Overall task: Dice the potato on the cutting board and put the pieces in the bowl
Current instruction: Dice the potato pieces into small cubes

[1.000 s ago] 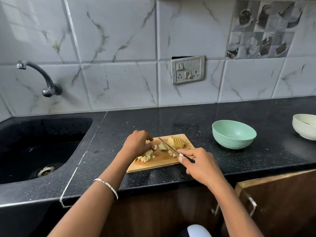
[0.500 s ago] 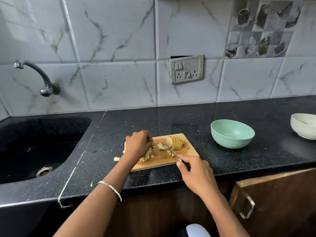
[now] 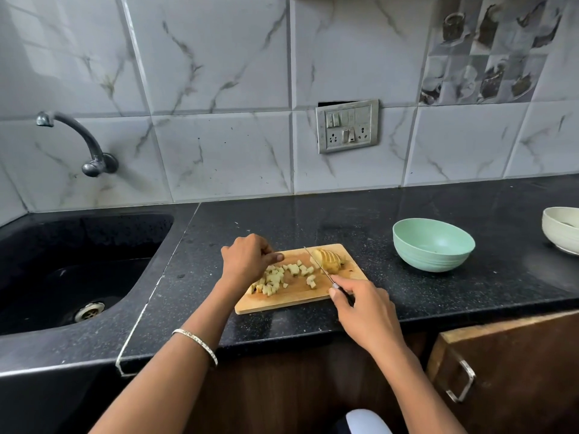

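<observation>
**Half-diced potato on a wooden board, knife in the right hand**

A wooden cutting board lies near the front edge of a black stone desk, to the right of a dark sink. At the board's far right corner sits the remaining potato chunk, already sliced into thin leaves that stand together. A scatter of small potato cubes covers the board's left half. The mint-green bowl waits on the desk just right of the board and looks empty.

The chunk is probably firm but wet and starchy, so its slices may slip or fan apart; it is best steadied from above with fingertips tucked back from the edge. The cubes are light and loose, easier scooped than pinched.

The right hand is wrapped around the handle of a slim kitchen knife, whose blade lies against the chunk's left side. The left hand hovers at the board's far left corner, fingers curled with thumb against forefinger; whether it pinches a piece cannot be seen.
</observation>
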{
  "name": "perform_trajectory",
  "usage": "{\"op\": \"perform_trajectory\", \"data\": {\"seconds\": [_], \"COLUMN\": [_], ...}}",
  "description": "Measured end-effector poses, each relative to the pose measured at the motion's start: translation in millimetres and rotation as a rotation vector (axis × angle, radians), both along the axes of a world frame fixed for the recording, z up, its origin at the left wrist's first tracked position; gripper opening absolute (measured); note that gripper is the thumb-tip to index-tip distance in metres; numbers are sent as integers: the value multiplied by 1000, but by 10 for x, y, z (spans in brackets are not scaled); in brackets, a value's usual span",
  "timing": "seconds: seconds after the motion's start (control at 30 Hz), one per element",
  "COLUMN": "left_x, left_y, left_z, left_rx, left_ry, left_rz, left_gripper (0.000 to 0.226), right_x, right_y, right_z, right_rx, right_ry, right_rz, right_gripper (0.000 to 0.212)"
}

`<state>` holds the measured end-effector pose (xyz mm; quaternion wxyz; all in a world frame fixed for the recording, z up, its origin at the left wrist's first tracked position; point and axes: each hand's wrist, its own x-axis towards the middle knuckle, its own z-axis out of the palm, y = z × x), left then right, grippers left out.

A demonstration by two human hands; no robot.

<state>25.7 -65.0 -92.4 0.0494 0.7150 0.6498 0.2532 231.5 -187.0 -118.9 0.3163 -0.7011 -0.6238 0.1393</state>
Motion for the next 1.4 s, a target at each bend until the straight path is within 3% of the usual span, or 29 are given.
{"op": "perform_trajectory", "data": {"seconds": [0.23, 0.37, 0.57, 0.67, 0.73, 0.93, 1.13, 1.3, 1.4], "left_x": [140, 179, 107, 57, 85, 123, 122, 328, 387], "left_y": [-44, -88, -79, -102, -154, -137, -89, -196, -193], "left_z": [2, 43, 85, 120, 166, 188, 46, 13, -12], "left_rx": [16, 33, 22, 1, -8, 178, 178, 26, -35], "left_ry": [62, 41, 0, 177, 275, 504, 396, 350, 368], "left_rz": [27, -29, -100, -334, -417, -260, -104, -233, -246], "left_gripper": [49, 21, 30, 43, 39, 14, 24, 48, 49], "right_x": [-66, -192, -240, -191, -165, -20, 254, 324, 305], "right_y": [-25, -11, 32, 52, 82, 57, -50, -41, -41], "right_z": [-13, -32, -16, 31, 53, 32, 81, 90, 54], "right_rx": [-66, -52, -7, -18, -16, -3, -17, -11, -29], "right_ry": [7, 79, 161, 125, 101, 215, 290, 339, 343], "right_rz": [57, 131, 160, 181, 198, 234, 164, 123, 121], "right_gripper": [37, 28, 27, 30, 31, 31, 26, 27, 26]}}
